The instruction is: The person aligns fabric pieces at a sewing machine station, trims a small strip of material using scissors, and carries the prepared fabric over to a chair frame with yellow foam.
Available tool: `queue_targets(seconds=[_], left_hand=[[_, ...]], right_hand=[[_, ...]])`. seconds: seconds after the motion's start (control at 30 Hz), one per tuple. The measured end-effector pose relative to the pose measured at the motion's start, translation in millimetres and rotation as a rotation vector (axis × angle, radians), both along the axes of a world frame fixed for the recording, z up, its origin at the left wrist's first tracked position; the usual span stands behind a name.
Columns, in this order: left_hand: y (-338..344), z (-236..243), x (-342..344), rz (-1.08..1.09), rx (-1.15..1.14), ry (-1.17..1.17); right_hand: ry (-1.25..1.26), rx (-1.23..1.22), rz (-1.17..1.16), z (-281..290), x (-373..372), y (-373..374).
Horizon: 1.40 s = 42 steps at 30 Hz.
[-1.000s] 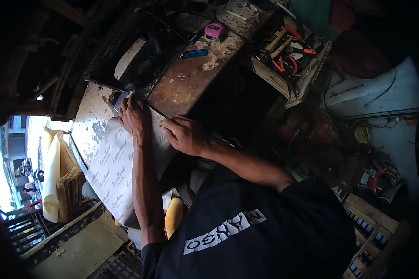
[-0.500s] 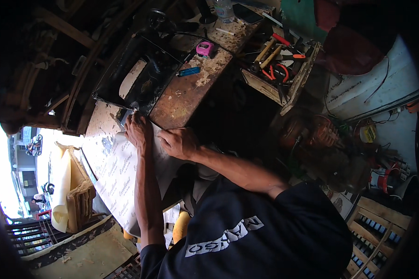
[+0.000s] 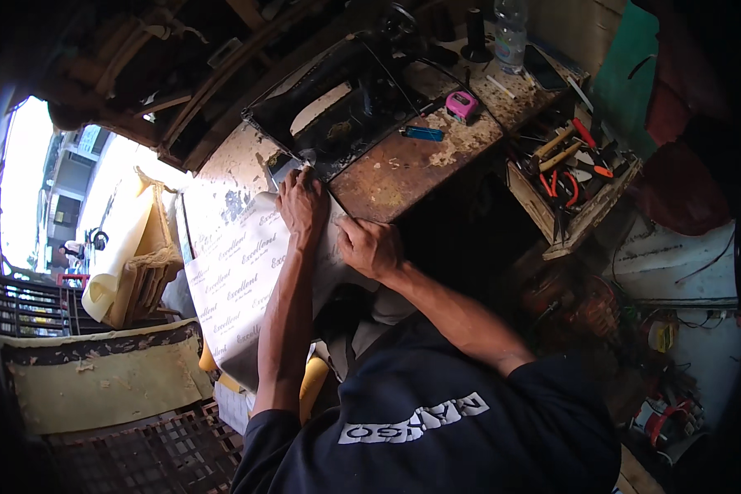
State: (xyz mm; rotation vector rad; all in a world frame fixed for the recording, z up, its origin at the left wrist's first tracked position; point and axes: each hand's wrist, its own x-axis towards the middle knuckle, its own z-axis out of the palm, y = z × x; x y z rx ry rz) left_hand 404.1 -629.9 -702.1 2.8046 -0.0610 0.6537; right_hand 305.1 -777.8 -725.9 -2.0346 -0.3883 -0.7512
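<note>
A black sewing machine (image 3: 354, 123) stands on a worn wooden table (image 3: 387, 177). A flexible white sheet (image 3: 235, 276) with repeated dark lettering lies at its needle end and hangs down toward my lap; its lower edge shows a grey other side. My left hand (image 3: 301, 204) rests on the sheet right beside the presser foot, fingers bent and pressed together on the material. Close by on the right, my right hand (image 3: 372, 247) is closed on the sheet's edge, thumb against curled fingers. The exact stitching spot is partly hidden by my left fingertips.
A blue lighter (image 3: 423, 133), a pink tape measure (image 3: 462, 105), a plastic bottle (image 3: 510, 37) and a phone (image 3: 545, 68) lie or stand behind the machine's right side. An open wooden drawer (image 3: 580, 229) holds pliers and other tools. A wooden frame (image 3: 150, 276) stands left.
My view has swung, so the machine, table and drawer sit farther right in the picture. Both hands stay at the needle end, on the same sheet.
</note>
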Motion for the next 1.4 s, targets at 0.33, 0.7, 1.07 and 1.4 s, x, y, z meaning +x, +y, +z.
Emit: queue_targets(seconds=[0.33, 0.7, 1.07, 1.4], left_hand=[[12, -11, -2, 0.032, 0.004, 0.019], [2, 2, 0, 0.016, -0.081, 0.019], [11, -9, 4, 0.021, -0.073, 0.017], [-11, -4, 7, -0.013, -0.096, -0.008]], right_hand=[[-0.002, -0.027, 0.077, 8, -2, 0], [0.254, -0.069, 0.184, 29, 2, -12], [0.705, 0.452, 0.318, 81, 142, 1], [0.241, 0.304, 0.774, -42, 348, 47]])
